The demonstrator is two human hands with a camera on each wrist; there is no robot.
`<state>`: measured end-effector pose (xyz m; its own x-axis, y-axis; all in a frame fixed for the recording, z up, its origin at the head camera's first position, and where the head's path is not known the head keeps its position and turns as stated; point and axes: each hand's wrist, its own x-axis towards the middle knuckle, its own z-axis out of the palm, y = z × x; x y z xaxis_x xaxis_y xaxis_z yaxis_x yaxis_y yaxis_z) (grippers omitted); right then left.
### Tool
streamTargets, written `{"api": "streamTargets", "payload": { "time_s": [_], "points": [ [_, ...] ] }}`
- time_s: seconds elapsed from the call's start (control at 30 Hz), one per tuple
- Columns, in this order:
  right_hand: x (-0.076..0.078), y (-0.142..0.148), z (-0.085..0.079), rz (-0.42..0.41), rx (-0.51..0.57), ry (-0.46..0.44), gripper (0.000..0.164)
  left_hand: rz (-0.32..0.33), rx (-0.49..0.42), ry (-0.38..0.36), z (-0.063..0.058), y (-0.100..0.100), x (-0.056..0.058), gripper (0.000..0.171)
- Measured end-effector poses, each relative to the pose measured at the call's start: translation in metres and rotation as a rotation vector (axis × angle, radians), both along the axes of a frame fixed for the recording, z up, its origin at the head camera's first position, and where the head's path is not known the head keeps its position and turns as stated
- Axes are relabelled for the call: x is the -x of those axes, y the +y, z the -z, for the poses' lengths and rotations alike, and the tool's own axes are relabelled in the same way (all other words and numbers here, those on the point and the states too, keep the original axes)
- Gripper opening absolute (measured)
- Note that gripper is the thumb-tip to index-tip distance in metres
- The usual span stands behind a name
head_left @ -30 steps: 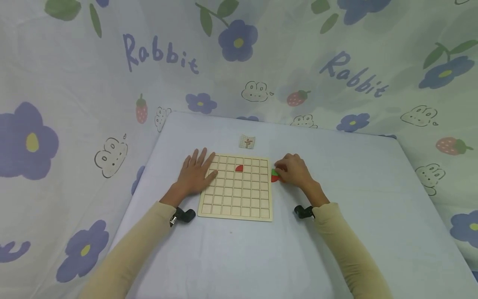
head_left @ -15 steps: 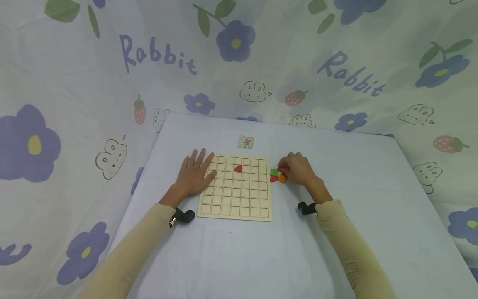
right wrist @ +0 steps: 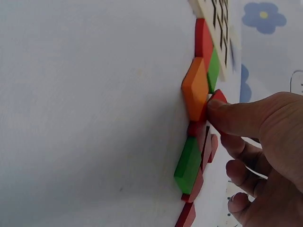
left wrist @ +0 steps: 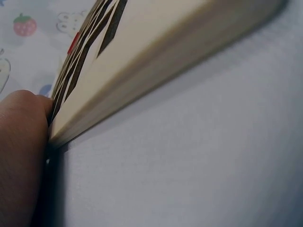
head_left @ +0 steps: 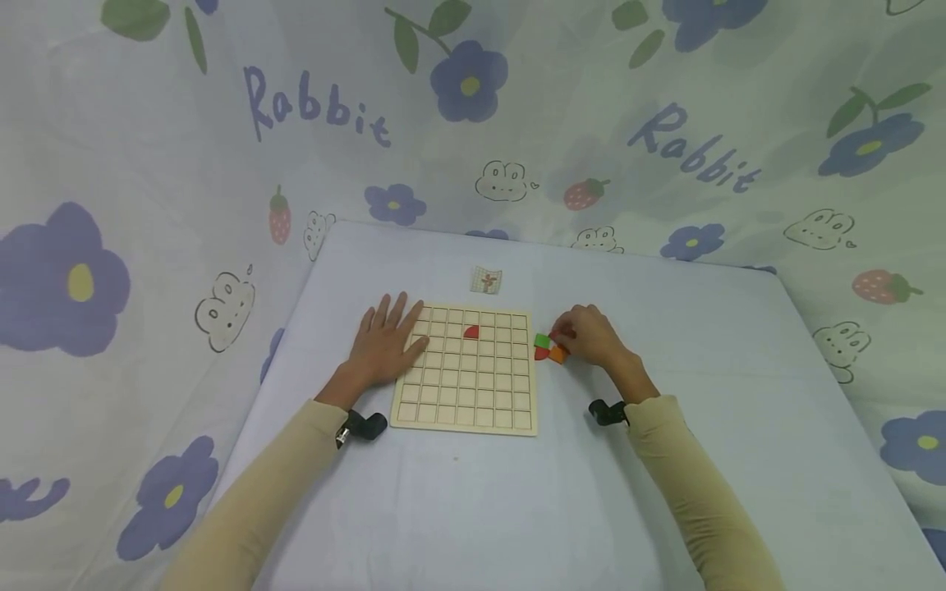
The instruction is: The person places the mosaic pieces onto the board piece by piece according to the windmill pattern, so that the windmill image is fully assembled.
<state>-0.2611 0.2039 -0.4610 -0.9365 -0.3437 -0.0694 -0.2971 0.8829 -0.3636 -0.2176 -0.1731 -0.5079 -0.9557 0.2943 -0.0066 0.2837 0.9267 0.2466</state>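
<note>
Red piece (right wrist: 219, 94), corner up in the right wrist view, long axis unclear, is pinched by the right hand (right wrist: 272, 139).

Left hand (head_left: 380, 349) on gridded board (head_left: 475, 383), right hand (head_left: 590, 336) at coloured pieces (head_left: 543, 341).

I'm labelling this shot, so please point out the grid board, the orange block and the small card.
Grid board (head_left: 467, 362), head view: middle of its squares.
Orange block (right wrist: 196, 90), right wrist view: its visible middle.
Small card (head_left: 486, 281), head view: printed middle.
</note>
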Motion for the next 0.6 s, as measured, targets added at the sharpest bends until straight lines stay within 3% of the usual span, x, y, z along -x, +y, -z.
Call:
{"api": "streamTargets", "payload": {
  "time_s": [0.17,0.27,0.4,0.6],
  "points": [
    [-0.005,-0.009,-0.001,0.029,0.171,-0.012,0.008,0.000,-0.012,0.017,0.000,0.000,-0.001,0.071],
    [-0.009,-0.019,0.001,0.008,0.335,0.003,0.017,0.001,-0.022,0.022,-0.001,0.000,-0.002,0.072],
    [-0.013,-0.033,0.006,-0.038,0.469,0.023,0.025,0.003,-0.029,0.021,0.000,0.000,-0.001,0.072],
    [-0.016,-0.052,0.007,-0.038,0.579,0.023,0.007,0.001,-0.023,0.014,0.002,-0.001,0.000,0.073]
  ]
}}
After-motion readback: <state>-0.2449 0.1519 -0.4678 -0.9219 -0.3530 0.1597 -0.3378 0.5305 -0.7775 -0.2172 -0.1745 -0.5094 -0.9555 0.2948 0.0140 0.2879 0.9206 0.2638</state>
